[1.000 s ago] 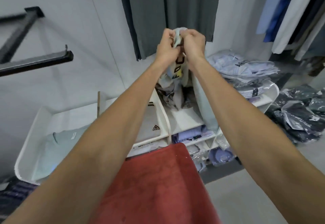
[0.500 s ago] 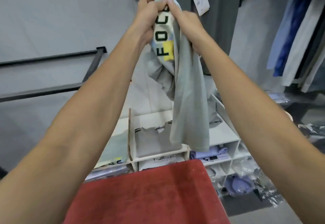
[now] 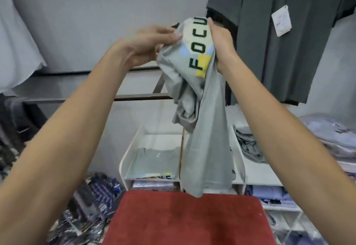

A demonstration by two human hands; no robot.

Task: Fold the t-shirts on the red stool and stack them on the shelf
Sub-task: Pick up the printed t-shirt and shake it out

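A grey t-shirt (image 3: 206, 129) with a "FOCU" print hangs bunched in the air above the red stool (image 3: 185, 217), its lower edge just over the stool's far side. My right hand (image 3: 221, 42) grips its upper right part. My left hand (image 3: 150, 42) pinches the cloth at the upper left, next to the print. Behind the stool stands the white shelf (image 3: 125, 160). A folded grey t-shirt (image 3: 154, 164) lies in its top left compartment.
A dark grey garment (image 3: 289, 33) with a white tag hangs on the wall at the right. Crumpled grey cloth (image 3: 248, 146) and bagged shirts (image 3: 335, 139) lie on the shelf's right side. Bagged dark clothes (image 3: 88, 202) are piled on the floor at the left. A black rail (image 3: 134, 96) crosses behind.
The shirt came up off the shelf and now hangs over the stool. My hands have moved apart at its top, and the view has shifted left.
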